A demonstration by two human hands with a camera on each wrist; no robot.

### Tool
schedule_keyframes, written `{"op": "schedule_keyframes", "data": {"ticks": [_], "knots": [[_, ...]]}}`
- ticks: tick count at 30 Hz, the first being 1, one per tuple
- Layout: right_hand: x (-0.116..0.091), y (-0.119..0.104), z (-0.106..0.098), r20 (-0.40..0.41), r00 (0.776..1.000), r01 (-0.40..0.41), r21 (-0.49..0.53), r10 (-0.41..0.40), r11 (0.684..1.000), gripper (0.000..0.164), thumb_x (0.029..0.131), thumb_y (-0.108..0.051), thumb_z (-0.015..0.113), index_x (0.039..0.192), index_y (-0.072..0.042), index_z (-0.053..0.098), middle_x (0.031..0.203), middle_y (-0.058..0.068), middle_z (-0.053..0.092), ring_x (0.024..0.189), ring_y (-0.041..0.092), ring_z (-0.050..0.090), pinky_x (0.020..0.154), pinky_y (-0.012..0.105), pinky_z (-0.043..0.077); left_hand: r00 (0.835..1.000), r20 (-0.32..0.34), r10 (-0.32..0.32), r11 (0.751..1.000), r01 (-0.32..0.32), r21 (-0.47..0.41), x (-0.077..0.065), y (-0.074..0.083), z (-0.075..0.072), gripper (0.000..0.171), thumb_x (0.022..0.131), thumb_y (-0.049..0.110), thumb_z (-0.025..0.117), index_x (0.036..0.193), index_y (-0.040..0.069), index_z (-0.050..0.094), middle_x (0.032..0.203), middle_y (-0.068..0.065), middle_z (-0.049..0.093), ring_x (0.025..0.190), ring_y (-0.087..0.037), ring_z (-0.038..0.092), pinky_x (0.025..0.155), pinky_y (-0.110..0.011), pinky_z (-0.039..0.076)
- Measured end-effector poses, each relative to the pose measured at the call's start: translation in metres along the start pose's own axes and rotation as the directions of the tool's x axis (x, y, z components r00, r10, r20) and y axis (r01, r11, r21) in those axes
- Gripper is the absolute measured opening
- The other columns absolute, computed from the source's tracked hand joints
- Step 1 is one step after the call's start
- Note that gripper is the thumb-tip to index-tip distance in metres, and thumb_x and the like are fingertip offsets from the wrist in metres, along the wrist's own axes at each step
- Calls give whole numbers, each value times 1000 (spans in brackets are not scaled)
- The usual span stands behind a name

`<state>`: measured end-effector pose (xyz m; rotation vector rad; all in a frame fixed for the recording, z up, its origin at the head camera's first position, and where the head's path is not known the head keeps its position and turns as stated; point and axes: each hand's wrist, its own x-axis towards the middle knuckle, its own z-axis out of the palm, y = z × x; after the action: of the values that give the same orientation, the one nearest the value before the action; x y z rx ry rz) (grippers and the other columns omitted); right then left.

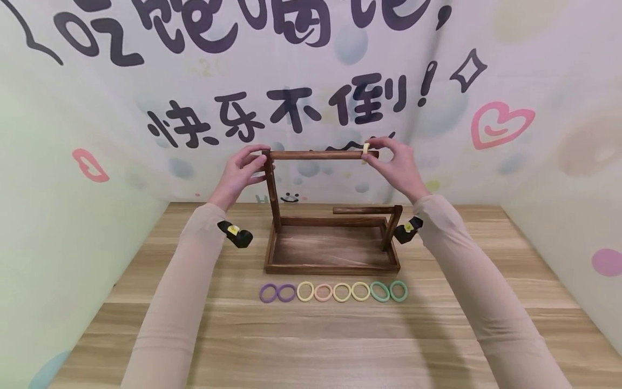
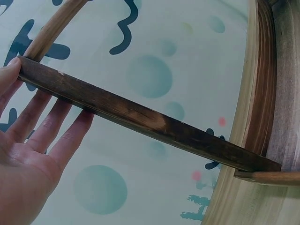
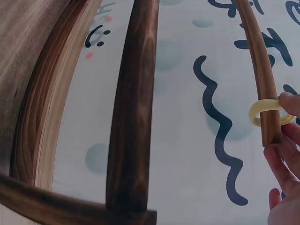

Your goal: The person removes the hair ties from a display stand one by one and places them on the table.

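Observation:
My right hand (image 1: 399, 165) pinches a pale yellow ring (image 3: 257, 112) between thumb and fingers. In the right wrist view the ring encircles the upper bar (image 3: 263, 70) close to its free end. My left hand (image 1: 240, 172) holds the top of the tall post of a dark wooden rack (image 1: 272, 189). Seen from the left wrist, the thumb lies at the post's top corner, with the other fingers (image 2: 58, 119) against its underside. Rings in a row lie in front of the rack: purple (image 1: 269, 293), yellow (image 1: 305, 291), pink (image 1: 323, 293) and green (image 1: 398, 291).
The rack's shallow tray (image 1: 332, 268) stands on a wood-grain table (image 1: 311, 346). A shorter post at its right carries a lower bar (image 1: 362, 210) pointing left. Behind is a printed wall covering (image 1: 218, 178); side walls flank the table.

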<state>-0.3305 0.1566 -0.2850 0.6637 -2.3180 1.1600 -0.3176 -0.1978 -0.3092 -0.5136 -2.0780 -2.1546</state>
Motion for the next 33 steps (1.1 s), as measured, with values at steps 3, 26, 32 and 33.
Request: {"op": "schedule_keyframes", "data": {"ticks": [3,26,32,33], "knots": [[-1,3,-5,-8,999,-35,15,35,999,32,88,-13,73,116,1,65,109,18,65,107,30,56,98,43,38,1000,0,0,1000,0,8,0,0,0,26,97,16,59,123,15,62,108,-12,63,97,-21,65,85,-41,55],[-24,26,-34,-86,981,-172,40,175,984,36,89,-25,70,116,-1,65,111,16,64,108,27,55,93,37,38,1000,-5,-12,1000,12,18,-1,0,-2,26,97,18,60,123,15,62,107,-13,63,97,-22,65,87,-43,54],[-37,34,-39,-51,974,-219,42,221,975,42,90,-28,69,121,-1,63,115,16,62,112,26,52,97,44,37,1000,0,-9,1000,9,11,0,0,-2,25,97,17,60,122,16,63,106,-12,64,97,-21,65,87,-42,54],[-40,36,-39,-46,973,-226,42,228,973,43,90,-29,69,121,0,62,116,16,62,113,26,52,98,45,36,1000,1,-9,1000,9,7,1,0,-2,25,97,17,60,122,16,63,106,-12,64,97,-21,65,87,-42,54]]}}
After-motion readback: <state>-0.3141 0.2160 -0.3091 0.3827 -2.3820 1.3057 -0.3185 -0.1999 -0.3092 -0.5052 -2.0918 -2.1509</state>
